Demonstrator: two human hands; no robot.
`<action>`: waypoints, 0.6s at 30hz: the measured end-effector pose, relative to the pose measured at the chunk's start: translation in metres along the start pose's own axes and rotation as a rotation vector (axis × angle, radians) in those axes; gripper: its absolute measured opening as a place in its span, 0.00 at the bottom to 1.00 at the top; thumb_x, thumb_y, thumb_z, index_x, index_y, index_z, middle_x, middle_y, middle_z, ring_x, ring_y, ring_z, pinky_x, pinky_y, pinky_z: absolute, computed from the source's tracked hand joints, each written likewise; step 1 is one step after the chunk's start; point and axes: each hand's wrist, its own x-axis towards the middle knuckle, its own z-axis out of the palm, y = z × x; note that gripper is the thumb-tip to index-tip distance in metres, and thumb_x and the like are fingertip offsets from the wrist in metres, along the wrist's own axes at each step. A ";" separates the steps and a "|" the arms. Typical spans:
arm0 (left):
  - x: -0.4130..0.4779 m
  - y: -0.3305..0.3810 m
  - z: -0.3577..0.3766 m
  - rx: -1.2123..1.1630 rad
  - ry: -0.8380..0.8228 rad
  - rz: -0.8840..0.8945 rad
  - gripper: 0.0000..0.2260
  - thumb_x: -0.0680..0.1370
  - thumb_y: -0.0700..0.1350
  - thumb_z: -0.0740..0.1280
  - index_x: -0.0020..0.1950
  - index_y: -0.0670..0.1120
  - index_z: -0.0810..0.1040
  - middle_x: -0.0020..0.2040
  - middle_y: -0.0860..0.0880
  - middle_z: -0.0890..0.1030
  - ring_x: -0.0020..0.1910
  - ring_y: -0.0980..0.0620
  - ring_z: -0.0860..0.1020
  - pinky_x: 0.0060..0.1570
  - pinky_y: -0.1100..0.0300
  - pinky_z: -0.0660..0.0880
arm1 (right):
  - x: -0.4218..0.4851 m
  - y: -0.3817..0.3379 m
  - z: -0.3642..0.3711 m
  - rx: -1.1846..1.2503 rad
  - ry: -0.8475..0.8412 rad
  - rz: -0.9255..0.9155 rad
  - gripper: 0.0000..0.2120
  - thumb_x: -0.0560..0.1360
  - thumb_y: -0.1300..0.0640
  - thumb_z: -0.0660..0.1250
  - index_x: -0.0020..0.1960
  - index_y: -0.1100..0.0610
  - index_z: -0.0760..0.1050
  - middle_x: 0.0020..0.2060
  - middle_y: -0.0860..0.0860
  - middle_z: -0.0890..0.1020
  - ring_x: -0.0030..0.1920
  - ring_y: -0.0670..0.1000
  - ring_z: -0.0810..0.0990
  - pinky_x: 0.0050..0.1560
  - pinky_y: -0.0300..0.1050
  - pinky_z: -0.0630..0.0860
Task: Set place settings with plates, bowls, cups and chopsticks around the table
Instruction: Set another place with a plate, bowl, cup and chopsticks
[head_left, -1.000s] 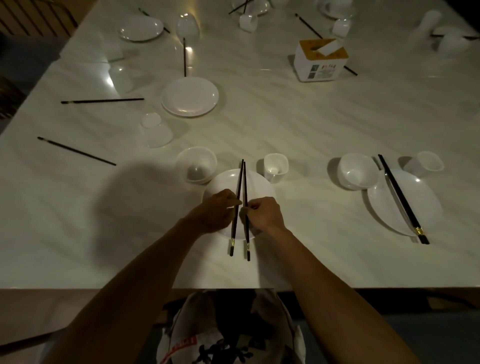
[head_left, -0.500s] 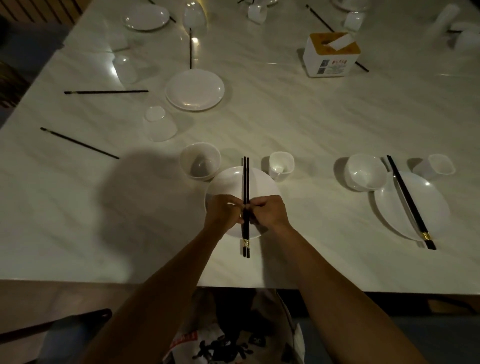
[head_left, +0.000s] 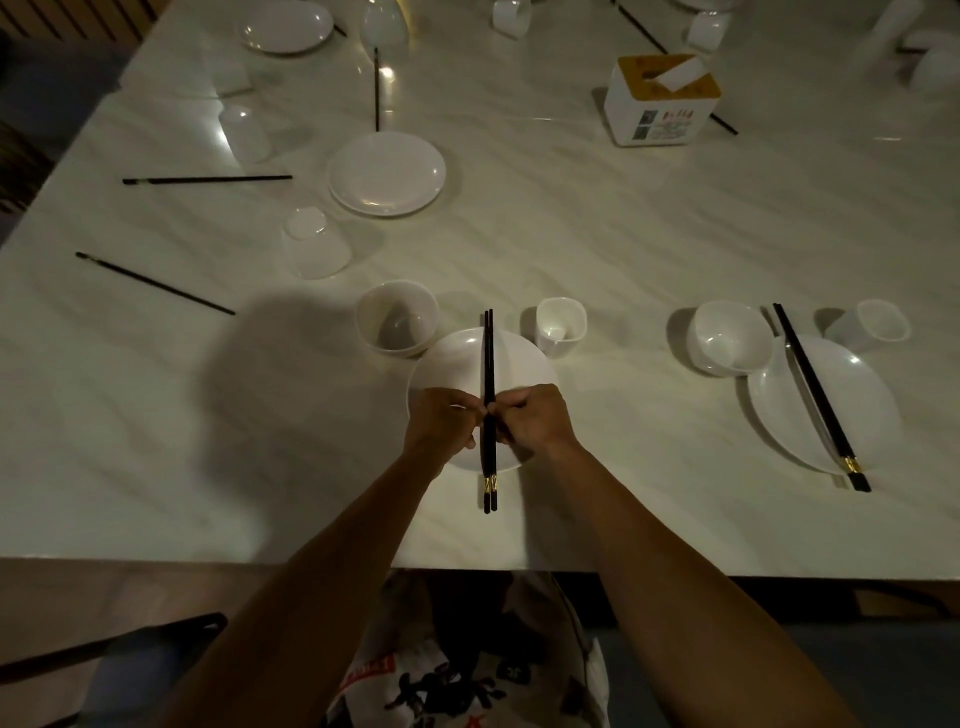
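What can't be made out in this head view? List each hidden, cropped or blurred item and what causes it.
- Middle of the chopsticks: covered by the left hand and right hand, so each grip is unclear.
- Near part of the plate: hidden under both hands.
- Tissue box: label print too small and dim to read.
- Far settings, such as the far cup: cut off by the top edge.
- Far-right dishes: dark, blurred.

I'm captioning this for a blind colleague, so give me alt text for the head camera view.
Both hands, left hand and right hand, pinch a pair of black chopsticks together across a white plate near the marble table edge. A bowl and cup stand behind it; a finished setting lies to the right.
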 end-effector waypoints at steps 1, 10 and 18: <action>0.000 0.000 -0.001 0.002 0.004 0.002 0.03 0.74 0.37 0.70 0.46 0.39 0.83 0.40 0.42 0.84 0.22 0.56 0.75 0.27 0.65 0.73 | 0.001 0.000 0.001 0.000 -0.007 -0.005 0.05 0.75 0.64 0.70 0.47 0.60 0.85 0.38 0.57 0.85 0.40 0.57 0.85 0.42 0.47 0.84; -0.001 0.000 -0.004 0.008 0.003 0.026 0.04 0.75 0.37 0.70 0.46 0.38 0.83 0.39 0.41 0.83 0.23 0.55 0.73 0.23 0.67 0.69 | -0.001 -0.001 0.003 -0.042 0.006 -0.034 0.06 0.75 0.62 0.70 0.50 0.60 0.84 0.41 0.57 0.85 0.38 0.53 0.84 0.44 0.46 0.83; 0.005 -0.001 -0.012 0.001 -0.013 0.041 0.03 0.75 0.40 0.70 0.44 0.43 0.84 0.40 0.47 0.86 0.28 0.52 0.78 0.31 0.61 0.74 | -0.001 -0.004 -0.004 -0.005 0.136 0.011 0.09 0.70 0.53 0.75 0.48 0.55 0.83 0.40 0.50 0.85 0.36 0.48 0.84 0.46 0.45 0.83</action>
